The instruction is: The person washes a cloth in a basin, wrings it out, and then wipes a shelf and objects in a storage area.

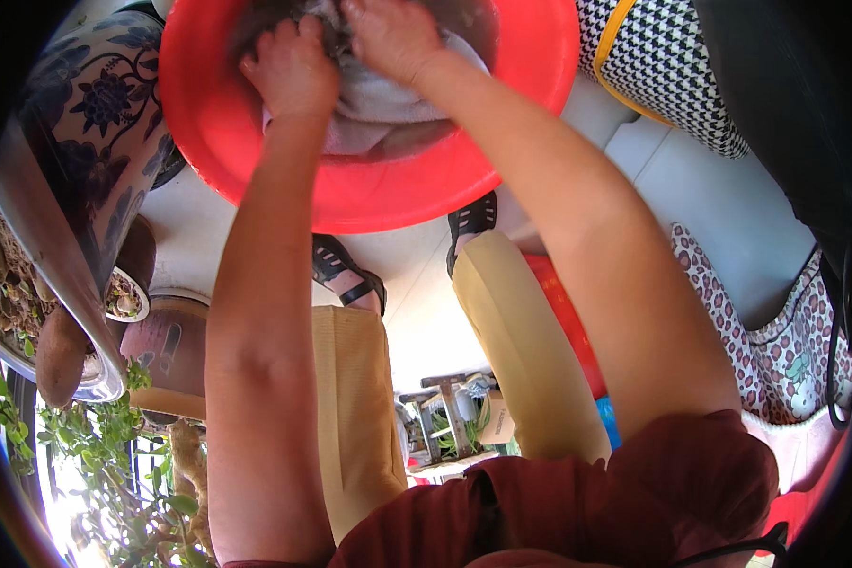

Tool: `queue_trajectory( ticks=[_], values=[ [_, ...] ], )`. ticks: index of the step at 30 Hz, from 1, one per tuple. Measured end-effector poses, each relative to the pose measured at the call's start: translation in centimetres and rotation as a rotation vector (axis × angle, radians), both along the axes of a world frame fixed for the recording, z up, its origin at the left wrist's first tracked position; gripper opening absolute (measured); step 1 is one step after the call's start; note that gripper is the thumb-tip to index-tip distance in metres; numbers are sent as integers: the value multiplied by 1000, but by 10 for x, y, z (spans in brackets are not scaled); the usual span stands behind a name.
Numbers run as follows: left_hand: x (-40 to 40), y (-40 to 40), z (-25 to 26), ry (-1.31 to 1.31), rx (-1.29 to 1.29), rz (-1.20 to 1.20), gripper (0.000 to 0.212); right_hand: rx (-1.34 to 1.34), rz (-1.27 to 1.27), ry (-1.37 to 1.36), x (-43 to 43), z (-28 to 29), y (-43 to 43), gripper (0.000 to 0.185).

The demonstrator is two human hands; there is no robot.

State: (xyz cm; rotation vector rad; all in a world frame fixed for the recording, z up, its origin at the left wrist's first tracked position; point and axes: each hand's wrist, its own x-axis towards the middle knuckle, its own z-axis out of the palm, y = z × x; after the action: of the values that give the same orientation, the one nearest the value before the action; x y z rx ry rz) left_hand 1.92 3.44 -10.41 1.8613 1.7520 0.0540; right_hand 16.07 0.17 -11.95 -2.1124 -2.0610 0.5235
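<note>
A large red plastic basin (397,192) stands in front of me at the top of the view, with murky water in it. A pale wet cloth (383,99) lies in the water, partly under my arms. My left hand (298,71) is on the left part of the cloth, its fingers bent at the water and partly blurred. My right hand (390,35) is close beside it, with the fingertips at a bunched, whitish part of the cloth near the top edge. Whether the fingers of either hand are closed on the cloth is hard to see.
A blue-and-white floral ceramic pot (106,106) stands left of the basin, near more potted plants (163,355). A houndstooth fabric item (667,64) with yellow trim is at the upper right. Leopard-print fabric (774,348) hangs at the right. My sandalled feet (348,273) are below the basin.
</note>
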Motion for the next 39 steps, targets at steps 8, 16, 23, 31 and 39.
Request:
queue_trajectory(
  ticks=[8, 16, 23, 31, 39],
  values=[
    [12, 0, 22, -1487, -637, 1132, 26, 260, -529, 670, -36, 46, -20, 29],
    [-22, -44, 42, -2260, -1212, 547, 32, 326, -185, 688, -84, 129, -33, 21],
    [3, -36, 109, -1208, -807, 1017, 35, -290, -503, 382, -23, 100, 20, 26],
    [8, -51, 230, -1033, -752, 562, 24, -36, -400, 1687, 36, 155, -56, 56],
    [37, -76, 297, -1531, -768, 1112, 41, 18, 87, 821, 12, 166, -101, 60]
  ],
)
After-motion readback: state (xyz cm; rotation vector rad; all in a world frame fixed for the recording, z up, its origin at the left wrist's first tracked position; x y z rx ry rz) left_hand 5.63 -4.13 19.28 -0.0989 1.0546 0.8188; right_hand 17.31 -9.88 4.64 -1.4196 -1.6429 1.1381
